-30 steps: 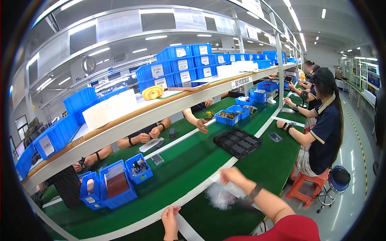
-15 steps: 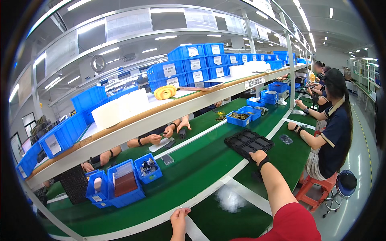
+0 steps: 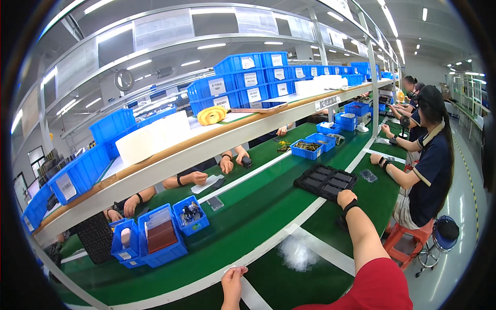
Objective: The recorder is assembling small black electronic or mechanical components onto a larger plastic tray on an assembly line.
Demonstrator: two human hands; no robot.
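Observation:
Out over the green bench my right hand (image 3: 346, 198) grips the near right corner of a black compartmented tray (image 3: 319, 181). Dark flat pieces lie in the tray's compartments. My right arm is stretched forward, with a black band at the wrist. Close to the bench's near edge, my left hand (image 3: 232, 283) is closed in a pinch, thumb against fingertips. Anything in that pinch is too small to make out. Between my hands, a pile of clear plastic film pieces (image 3: 298, 253) rests on the bench beside a white strip.
Blue bins (image 3: 161, 236) of parts stand at the left, with more blue bins (image 3: 306, 150) beyond the tray. A raised shelf (image 3: 206, 155) crosses above the bench. Co-workers' hands (image 3: 227, 164) work under it. A seated co-worker (image 3: 431, 150) is at the right, near a small clear bag (image 3: 368, 175).
My right hand and the black tray have shifted a little to the right together. My left hand stays nearly in place. Across the bench, a co-worker's hands have moved around a dark part.

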